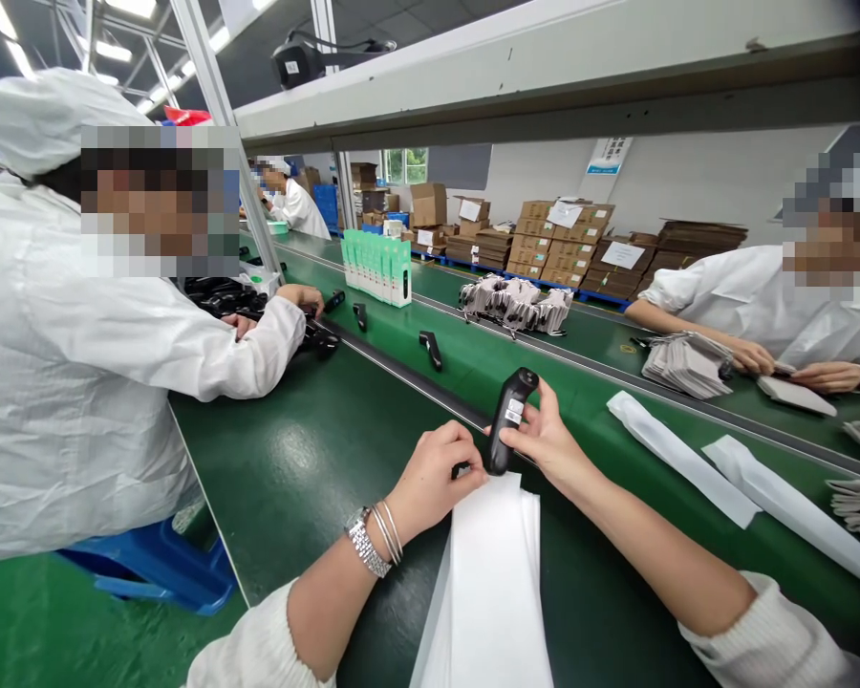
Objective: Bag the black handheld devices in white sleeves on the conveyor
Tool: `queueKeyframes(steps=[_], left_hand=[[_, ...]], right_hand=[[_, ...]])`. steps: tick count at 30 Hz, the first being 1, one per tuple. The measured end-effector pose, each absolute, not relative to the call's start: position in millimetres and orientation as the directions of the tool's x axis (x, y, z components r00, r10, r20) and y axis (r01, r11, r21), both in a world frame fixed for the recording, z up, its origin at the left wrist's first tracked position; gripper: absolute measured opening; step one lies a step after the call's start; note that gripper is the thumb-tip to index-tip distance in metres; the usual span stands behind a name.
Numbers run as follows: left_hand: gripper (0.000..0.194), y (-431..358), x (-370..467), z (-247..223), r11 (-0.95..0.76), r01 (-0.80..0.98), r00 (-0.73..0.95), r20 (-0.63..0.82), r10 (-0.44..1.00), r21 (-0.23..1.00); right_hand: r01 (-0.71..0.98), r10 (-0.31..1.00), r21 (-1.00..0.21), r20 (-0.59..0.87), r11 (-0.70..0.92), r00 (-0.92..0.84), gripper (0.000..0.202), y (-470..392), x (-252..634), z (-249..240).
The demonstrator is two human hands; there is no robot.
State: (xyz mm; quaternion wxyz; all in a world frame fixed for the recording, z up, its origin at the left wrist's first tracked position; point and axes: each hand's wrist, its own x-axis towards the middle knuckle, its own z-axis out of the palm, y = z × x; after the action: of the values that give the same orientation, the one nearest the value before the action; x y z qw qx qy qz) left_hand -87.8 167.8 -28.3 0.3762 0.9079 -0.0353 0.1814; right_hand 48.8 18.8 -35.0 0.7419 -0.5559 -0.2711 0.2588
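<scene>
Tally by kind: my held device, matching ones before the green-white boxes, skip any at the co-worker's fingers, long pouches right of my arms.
Black angled device in right hand: 1
Black angled devices before green-white boxes: 2
Long white pouches: 2
Total: 5

We see a factory floor: a long green belt (394,336), workers (201,334) in white coats (43,363) and caps (50,110) alongside it, identical boxes (376,268) in a row, cartons (534,253) stacked by the wall (537,158), and bright lights (133,8) across the ceiling (465,21) above us.
</scene>
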Motion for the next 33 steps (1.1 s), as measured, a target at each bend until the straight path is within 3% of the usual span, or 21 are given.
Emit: queueKeyframes(steps=[5, 10, 14, 17, 20, 22, 24, 26, 28, 30, 33], left_hand=[[0.007, 161.3, -91.4, -19.7, -0.626, -0.274, 0.916, 0.396, 0.062, 0.73], [0.008, 159.7, -95.2, -15.1, -0.61, -0.32, 0.851, 0.503, 0.153, 0.725], [0.009, 161.1, -95.9, -14.6, -0.592, -0.277, 0.799, 0.524, 0.296, 0.757], [0.011, 162.5, -93.8, -15.8, -0.557, -0.245, 0.786, 0.499, 0.364, 0.794], [0.014, 165.8, -91.3, -19.7, -0.547, -0.175, 0.828, 0.422, 0.368, 0.819], [0.016, 169.0, -90.9, -23.9, -0.594, -0.081, 0.882, 0.336, 0.331, 0.8], [0.018, 172.4, -91.8, -28.5, -0.668, 0.016, 0.936, 0.224, 0.272, 0.744], [0.025, 174.9, -93.1, -32.0, -0.726, 0.074, 0.971, 0.117, 0.209, 0.683], [0.026, 175.9, -93.9, -33.7, -0.756, 0.083, 0.987, 0.05, 0.151, 0.65], [0.015, 174.9, -93.7, -33.6, -0.767, 0.041, 0.994, 0.049, 0.094, 0.64], [0.013, 171.2, -92.0, -32.6, -0.775, -0.045, 0.992, 0.122, 0.042, 0.63]], right_hand=[[-0.023, 0.715, -0.966, 0.175, 0.259, 0.677, 0.089, 24.6, 33.9, -47.8], [0.088, 0.8, -0.99, 0.142, 0.111, 0.584, 0.031, 22.2, 18.4, -42.4], [0.067, 0.895, -0.997, 0.073, 0.049, 0.44, 0.031, 20.7, -1.2, -44.5], [-0.162, 0.926, -0.987, -0.043, 0.02, 0.376, 0.033, 21.1, -12.0, -42.8], [-0.217, 0.801, -0.969, -0.037, 0.117, 0.598, 0.035, 20.7, 6.7, -28.5], [-0.05, 0.633, -0.988, 0.055, 0.146, 0.772, 0.034, 17.9, 41.4, -16.2], [0.2, 0.508, -0.98, 0.169, -0.008, 0.844, 0.033, 12.4, 86.5, -8.5], [0.458, 0.442, -0.818, 0.288, -0.347, 0.85, 0.034, 6.4, 129.7, -9.3], [0.603, 0.441, -0.536, 0.412, -0.591, 0.797, 0.031, 4.5, 160.0, -18.2], [0.663, 0.499, -0.327, 0.46, -0.674, 0.734, 0.023, 11.4, 173.0, -31.2], [0.716, 0.606, -0.317, 0.384, -0.622, 0.696, 0.029, 40.3, 167.7, -48.3]])
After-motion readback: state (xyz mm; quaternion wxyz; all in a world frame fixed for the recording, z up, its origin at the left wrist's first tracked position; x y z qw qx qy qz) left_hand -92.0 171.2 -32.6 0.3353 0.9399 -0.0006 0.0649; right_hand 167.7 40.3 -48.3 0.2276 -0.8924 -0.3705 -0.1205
